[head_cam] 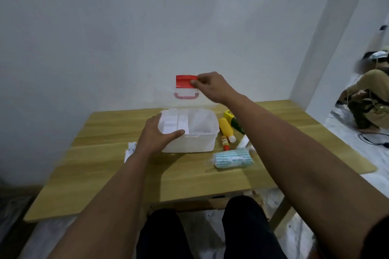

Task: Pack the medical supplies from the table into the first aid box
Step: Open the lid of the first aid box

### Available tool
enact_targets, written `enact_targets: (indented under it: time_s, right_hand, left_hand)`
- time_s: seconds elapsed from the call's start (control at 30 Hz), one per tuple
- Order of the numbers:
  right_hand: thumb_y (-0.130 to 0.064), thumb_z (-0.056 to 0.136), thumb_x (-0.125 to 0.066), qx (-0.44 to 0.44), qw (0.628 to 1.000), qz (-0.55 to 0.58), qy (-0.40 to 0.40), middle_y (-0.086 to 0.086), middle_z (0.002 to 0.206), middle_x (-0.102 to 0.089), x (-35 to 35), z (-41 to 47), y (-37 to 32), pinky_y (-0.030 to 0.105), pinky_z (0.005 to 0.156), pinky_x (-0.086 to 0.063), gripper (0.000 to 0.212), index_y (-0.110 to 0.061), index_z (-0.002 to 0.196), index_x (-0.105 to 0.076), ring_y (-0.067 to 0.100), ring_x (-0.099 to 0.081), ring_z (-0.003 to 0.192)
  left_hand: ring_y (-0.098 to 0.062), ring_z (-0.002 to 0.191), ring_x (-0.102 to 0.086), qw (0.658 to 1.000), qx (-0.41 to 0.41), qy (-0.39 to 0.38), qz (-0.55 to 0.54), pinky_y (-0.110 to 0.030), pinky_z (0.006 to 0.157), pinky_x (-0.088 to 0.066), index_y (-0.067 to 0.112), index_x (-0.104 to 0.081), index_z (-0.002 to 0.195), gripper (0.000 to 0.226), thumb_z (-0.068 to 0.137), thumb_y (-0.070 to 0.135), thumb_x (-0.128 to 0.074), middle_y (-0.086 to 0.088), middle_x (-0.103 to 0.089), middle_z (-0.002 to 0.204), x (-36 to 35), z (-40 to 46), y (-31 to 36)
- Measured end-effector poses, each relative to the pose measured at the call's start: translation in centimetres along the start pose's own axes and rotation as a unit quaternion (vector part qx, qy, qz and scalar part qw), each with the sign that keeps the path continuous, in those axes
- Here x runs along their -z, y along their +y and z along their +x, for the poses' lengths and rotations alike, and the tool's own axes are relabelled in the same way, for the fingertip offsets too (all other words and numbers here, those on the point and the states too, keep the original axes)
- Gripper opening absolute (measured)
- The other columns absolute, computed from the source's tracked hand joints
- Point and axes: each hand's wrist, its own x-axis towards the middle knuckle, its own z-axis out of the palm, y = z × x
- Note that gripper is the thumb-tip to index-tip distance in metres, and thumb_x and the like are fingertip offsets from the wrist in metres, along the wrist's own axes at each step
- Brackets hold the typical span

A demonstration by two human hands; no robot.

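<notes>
The white first aid box stands on the wooden table with its clear lid swung up. My right hand pinches the lid's red latch at the top, above the pink handle. My left hand rests on the box's front left corner, thumb on the rim. A white inner tray sits in the box. Right of the box lie a yellow bottle, a small red-capped tube, a green and yellow pack and a striped bandage roll.
White packets lie left of the box, partly under my left forearm. A white item shows behind my right arm. The wall is close behind the table. A person crouches on the floor at the right. My knees are under the table's near edge.
</notes>
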Motion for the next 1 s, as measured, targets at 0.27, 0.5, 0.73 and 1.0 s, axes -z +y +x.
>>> enact_targets:
  time_s: [0.27,0.5,0.73,1.0]
  right_hand:
    - [-0.074,0.093,-0.051,-0.155,0.976,0.025,0.153,0.008,0.126,-0.067,-2.3,5.8,2.3,0.031,0.083,-0.042,0.073,-0.011,0.129,-0.061,0.026,-0.064,0.111]
    - [-0.046,0.104,-0.052,-0.216,0.965,0.117,0.093,0.017,0.149,-0.048,-4.4,6.1,5.4,0.035,0.102,-0.044,0.058,-0.013,0.150,-0.040,0.033,-0.054,0.131]
    - [-0.051,0.101,-0.052,-0.316,0.922,0.223,0.014,0.009,0.154,-0.042,-3.9,4.3,7.6,0.056,0.101,-0.053,0.076,-0.014,0.162,-0.024,0.034,-0.055,0.131]
    - [-0.017,0.093,-0.061,-0.259,0.963,-0.064,0.033,0.012,0.129,-0.069,0.0,1.2,11.5,0.036,0.093,-0.052,0.036,-0.006,0.126,-0.071,0.033,-0.064,0.121]
  left_hand:
    - [-0.026,0.141,-0.045,0.997,-0.006,0.001,0.072,-0.045,0.103,-0.046,0.027,-0.032,0.160,0.116,0.066,0.075,-0.079,0.001,-0.045,0.157,-0.1,0.4,-0.6]
    - [-0.025,0.135,-0.052,0.998,0.000,0.024,0.059,-0.042,0.098,-0.051,0.028,-0.038,0.156,0.106,0.069,0.069,-0.083,0.002,-0.055,0.150,-0.3,-0.1,-0.3]
    - [-0.026,0.134,-0.052,0.996,-0.013,0.056,0.068,-0.039,0.097,-0.047,0.026,-0.043,0.155,0.104,0.069,0.067,-0.084,0.000,-0.058,0.148,-0.6,-0.3,-0.2]
    - [-0.027,0.130,-0.055,0.994,-0.014,0.068,0.080,-0.040,0.092,-0.050,0.028,-0.045,0.153,0.106,0.065,0.077,-0.078,-0.001,-0.061,0.143,-1.1,0.0,-0.8]
